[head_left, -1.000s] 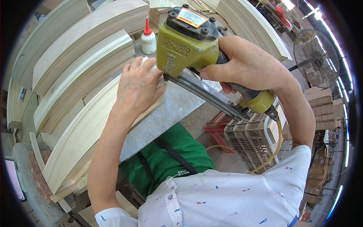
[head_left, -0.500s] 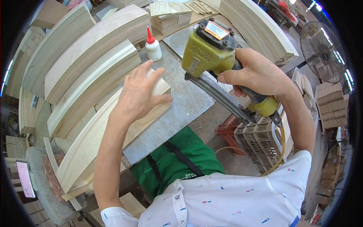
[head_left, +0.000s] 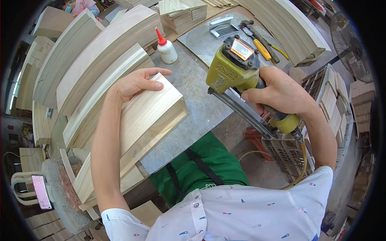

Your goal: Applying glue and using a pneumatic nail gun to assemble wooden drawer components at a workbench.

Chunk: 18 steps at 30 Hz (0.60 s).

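My right hand is wrapped round the handle of a yellow-green and black air nail gun, raised over the table's right side with its long magazine slanting down toward me. My left hand rests over the far end of a curved wooden piece, thumb on top and fingers over its far-left side, their tips partly hidden. Built up of pale boards, this piece lies across the left part of the grey tabletop. Just beyond it stands a white glue bottle with a red nozzle.
Stacks of curved boards fill the left; another stack curves at the far right. Behind the nail gun lie a hammer, a yellow-handled tool and metal staple strips. An air hose hangs beside a plastic crate.
My left hand has come down from above the wooden piece and taken hold of its far end. The wooden piece now sits higher on its near side. The nail gun shifted slightly right and lower.
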Each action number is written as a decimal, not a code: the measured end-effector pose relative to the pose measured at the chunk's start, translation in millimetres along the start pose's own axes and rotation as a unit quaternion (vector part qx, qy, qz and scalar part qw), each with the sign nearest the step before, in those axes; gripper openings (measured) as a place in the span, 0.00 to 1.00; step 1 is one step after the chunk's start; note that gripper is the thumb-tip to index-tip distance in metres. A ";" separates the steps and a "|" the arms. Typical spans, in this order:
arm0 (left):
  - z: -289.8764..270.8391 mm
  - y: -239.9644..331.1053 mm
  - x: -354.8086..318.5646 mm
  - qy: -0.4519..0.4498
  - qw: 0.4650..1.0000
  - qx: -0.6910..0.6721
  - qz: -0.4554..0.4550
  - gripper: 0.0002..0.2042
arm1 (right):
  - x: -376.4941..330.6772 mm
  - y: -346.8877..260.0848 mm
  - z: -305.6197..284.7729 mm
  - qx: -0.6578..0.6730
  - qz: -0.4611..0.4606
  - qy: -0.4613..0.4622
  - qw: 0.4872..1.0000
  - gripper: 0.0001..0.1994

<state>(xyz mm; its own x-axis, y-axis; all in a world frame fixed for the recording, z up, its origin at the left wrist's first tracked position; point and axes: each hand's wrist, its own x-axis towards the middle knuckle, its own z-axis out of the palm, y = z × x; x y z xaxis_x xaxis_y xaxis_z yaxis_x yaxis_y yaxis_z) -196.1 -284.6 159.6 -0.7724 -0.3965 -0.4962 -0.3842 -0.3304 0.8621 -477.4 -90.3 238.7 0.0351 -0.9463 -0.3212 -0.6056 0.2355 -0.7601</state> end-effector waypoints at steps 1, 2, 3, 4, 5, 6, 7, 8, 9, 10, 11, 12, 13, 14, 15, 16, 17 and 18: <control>2.0 0.2 -2.3 0.015 1.000 -0.002 -0.003 0.31 | 1.1 2.5 -1.0 0.003 0.001 0.000 1.000 0.12; 3.9 0.5 -4.9 0.031 0.999 -0.004 -0.005 0.30 | 2.5 5.4 -2.1 0.010 -0.002 -0.003 1.000 0.11; 4.6 0.9 -4.8 0.030 1.000 -0.004 -0.006 0.30 | 4.3 7.6 -2.8 0.015 -0.004 -0.006 1.000 0.11; 5.2 1.4 -5.0 0.046 0.999 0.009 -0.012 0.30 | 5.1 6.8 -2.7 0.016 -0.003 -0.005 1.000 0.11; 5.4 0.9 -5.5 0.061 0.998 0.022 -0.017 0.29 | 5.3 3.9 -2.4 0.014 -0.001 0.001 1.000 0.11; 5.7 -0.6 -7.6 0.063 0.998 0.023 -0.018 0.29 | 6.0 2.1 -2.5 0.012 -0.002 0.008 1.000 0.11; 5.7 -3.5 -9.8 0.088 0.996 0.030 -0.007 0.29 | 7.9 2.2 -2.5 0.014 -0.005 0.007 1.000 0.11; 5.6 -5.1 -12.9 0.113 0.993 0.038 0.004 0.28 | 10.5 2.5 -2.4 -0.002 -0.006 -0.004 1.000 0.13; 7.3 -4.9 -13.4 0.113 0.993 0.040 0.003 0.28 | 12.4 4.0 -3.4 -0.018 -0.005 -0.014 1.000 0.15; 9.1 -4.0 -13.8 0.122 0.991 0.047 0.016 0.28 | 14.7 4.1 -4.3 -0.015 -0.005 -0.013 1.000 0.15; 10.1 -3.1 -14.5 0.131 0.990 0.054 0.028 0.27 | 17.7 3.4 -4.9 -0.034 -0.020 -0.015 0.999 0.15; 10.0 -3.8 -14.4 0.131 0.989 0.058 0.023 0.27 | 21.9 5.0 -5.1 -0.051 -0.035 -0.019 0.998 0.15; 9.2 -4.6 -14.0 0.118 0.992 0.025 0.026 0.25 | 26.3 7.9 -5.1 -0.043 -0.035 -0.019 0.998 0.15; 9.4 -4.7 -14.0 0.106 0.994 -0.008 0.028 0.24 | 31.0 11.7 -5.1 -0.043 -0.026 -0.018 0.999 0.15; 11.8 -4.0 -15.1 0.107 0.994 0.002 0.016 0.24 | 36.9 17.4 -4.6 -0.037 -0.017 -0.018 0.999 0.16; 15.0 -4.7 -13.8 0.102 0.994 -0.022 0.026 0.23 | 43.4 22.8 -5.0 -0.021 -0.015 -0.014 1.000 0.16; 18.6 -5.3 -12.4 0.098 0.994 -0.044 0.034 0.23 | 50.9 28.6 -6.6 -0.049 -0.026 -0.024 0.998 0.16; 22.9 -6.8 -10.6 0.094 0.995 -0.033 0.016 0.23 | 60.5 38.1 -5.9 -0.074 -0.035 -0.036 0.996 0.17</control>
<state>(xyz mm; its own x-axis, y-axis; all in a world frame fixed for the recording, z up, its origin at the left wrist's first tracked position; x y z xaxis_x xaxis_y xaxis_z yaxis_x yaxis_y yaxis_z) -196.9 -258.6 161.3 -0.6724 -0.5595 -0.4846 -0.3217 -0.3688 0.8721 -503.1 -139.9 193.6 0.1353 -0.9396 -0.3145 -0.7099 0.1295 -0.6923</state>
